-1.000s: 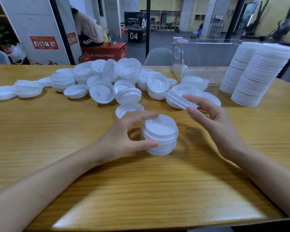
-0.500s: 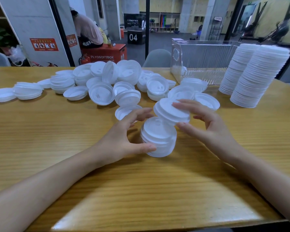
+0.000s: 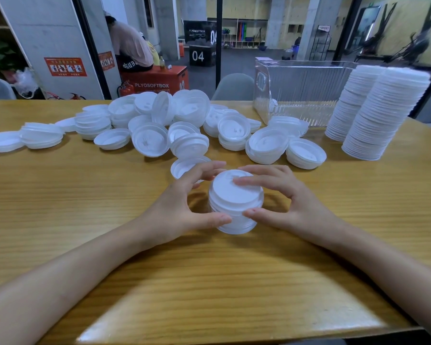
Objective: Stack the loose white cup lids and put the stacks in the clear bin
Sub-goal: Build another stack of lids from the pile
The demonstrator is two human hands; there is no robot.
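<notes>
table (image 3: pixel 85 220): wooden top; everything below rests on it.
clear bin (image 3: pixel 301 95): far edge, right of centre. I see almost nothing in it.
tall stacks (image 3: pixel 383 113): two finished columns, just right of the bin and outside it.
loose lids (image 3: pixel 184 128): scattered in a band across the far half, some part-nested, between my position and the bin.
short stack (image 3: pixel 235 202): near centre, base on the table, axis upright — a few lids deep.
left hand (image 3: pixel 179 212): curled round the stack's left side, thumb on the near wall, fingers on the far rim.
right hand (image 3: pixel 291 207): curled round the right side, thumb on the near wall, fingers laid over the top lid.
governing relation: the bin lies ahead and to the right of the held stack, beyond the loose lids. I judge the right hand nearer — a carry would have to clear those lids with the axis kept vertical.
</notes>
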